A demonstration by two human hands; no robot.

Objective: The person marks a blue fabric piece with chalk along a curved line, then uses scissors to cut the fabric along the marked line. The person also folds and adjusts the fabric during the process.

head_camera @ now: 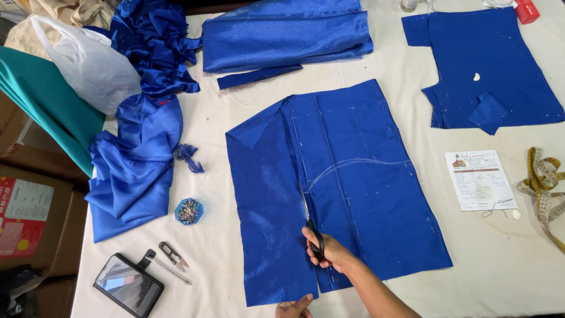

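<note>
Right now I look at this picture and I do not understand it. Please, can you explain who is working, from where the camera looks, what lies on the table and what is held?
There is no machine: a person works with bare hands, and a camera on their head looks down. The right hand holds black scissors, their blades in a cut up the blue fabric piece. The left hand presses the fabric's near edge. On the white table lie another blue piece, folded blue cloth, a pin box, thread snips, a phone, a paper note and a measuring tape.
</note>
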